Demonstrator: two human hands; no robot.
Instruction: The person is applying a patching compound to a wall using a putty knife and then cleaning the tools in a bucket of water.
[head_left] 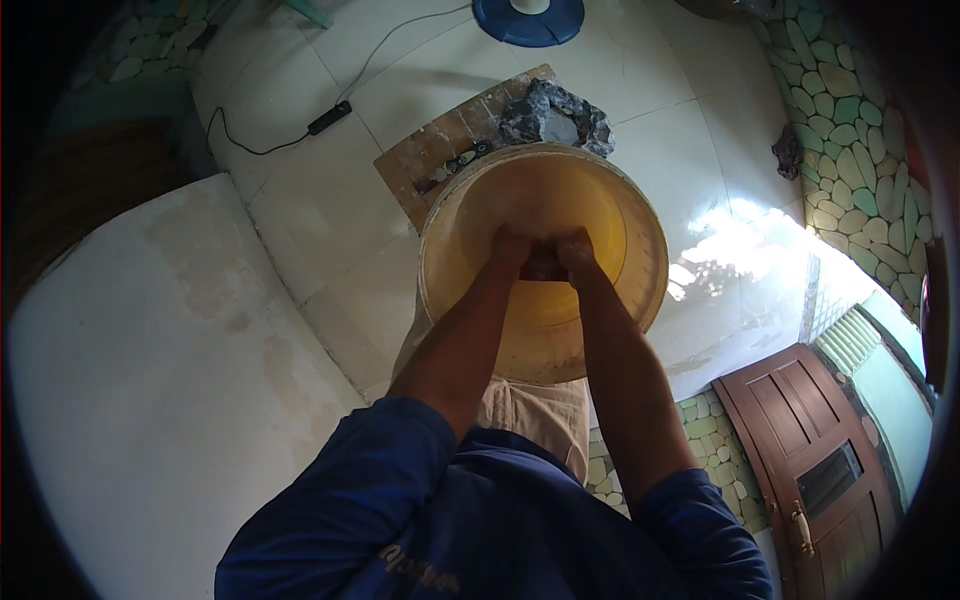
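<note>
Both my arms reach down into a large round yellowish tub [625, 215]. My left hand [511, 244] and my right hand [575, 252] are close together deep inside it, a little apart. Between them is a dark reddish-brown block-like thing [543, 268] with a straight near edge; its kind is too dim to make out. The hands appear closed on its two sides, though most of the fingers are in shadow.
Beyond the tub lie a stained brown board [425, 155] and a crumpled dark plastic bag [550, 115]. A black power strip [330, 118] with a cable rests on the tiles, near a blue round base [530, 25]. A whitish wall [170, 380] borders the left; a brown door [790, 420] is at right.
</note>
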